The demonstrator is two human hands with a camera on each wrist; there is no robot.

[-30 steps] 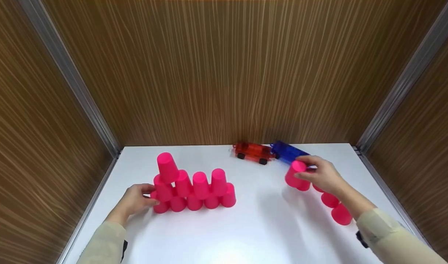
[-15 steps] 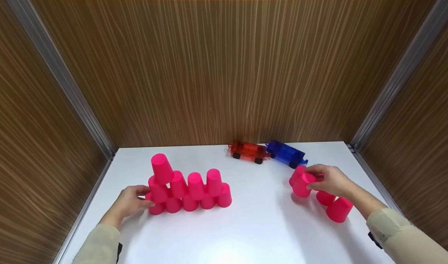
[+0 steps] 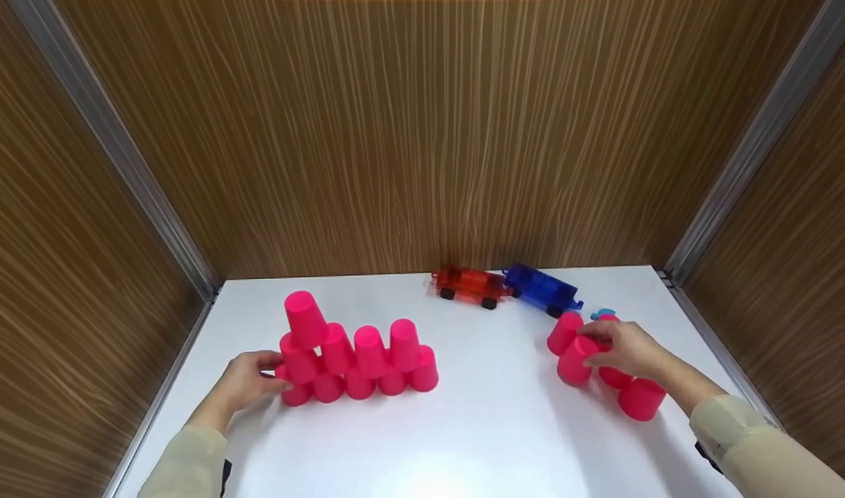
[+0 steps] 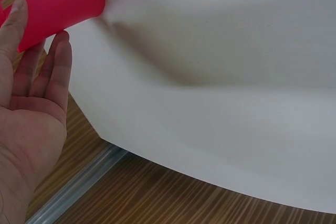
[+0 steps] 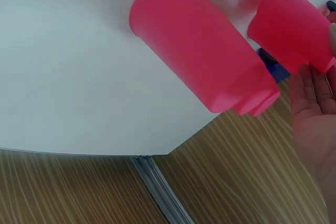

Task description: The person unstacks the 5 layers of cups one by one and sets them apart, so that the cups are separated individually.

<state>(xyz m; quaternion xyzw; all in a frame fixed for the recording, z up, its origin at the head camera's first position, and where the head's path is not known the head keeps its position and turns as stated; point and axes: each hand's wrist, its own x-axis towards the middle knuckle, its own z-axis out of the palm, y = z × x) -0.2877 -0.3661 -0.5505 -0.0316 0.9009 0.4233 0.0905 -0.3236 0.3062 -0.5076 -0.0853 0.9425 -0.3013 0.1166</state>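
Note:
Upside-down pink cups (image 3: pixel 371 351) stand stacked in rows at the left of the white table, with a single cup (image 3: pixel 305 319) on a third level at the left end. My left hand (image 3: pixel 246 380) is at that end, thumb and fingers on either side of the lowest cup (image 4: pixel 63 9). At the right, my right hand (image 3: pixel 626 351) grips an upside-down pink cup (image 3: pixel 574 360) between thumb and fingers, low over the table. Other pink cups stand close by: one behind it (image 3: pixel 565 333), one nearer the front (image 3: pixel 642 399), and some partly hidden by the hand.
A clear red toy car (image 3: pixel 469 286) and a clear blue one (image 3: pixel 543 289) sit end to end near the back edge. Behind my right hand shows a small light-blue object (image 3: pixel 604 313). Wood-grain panels (image 3: pixel 422 138) enclose the table (image 3: pixel 429 449) at back and sides.
My right hand has brought its cup toward the front and lower, away from the cup behind it. The light-blue object has come into view. My left hand stays at the stack.

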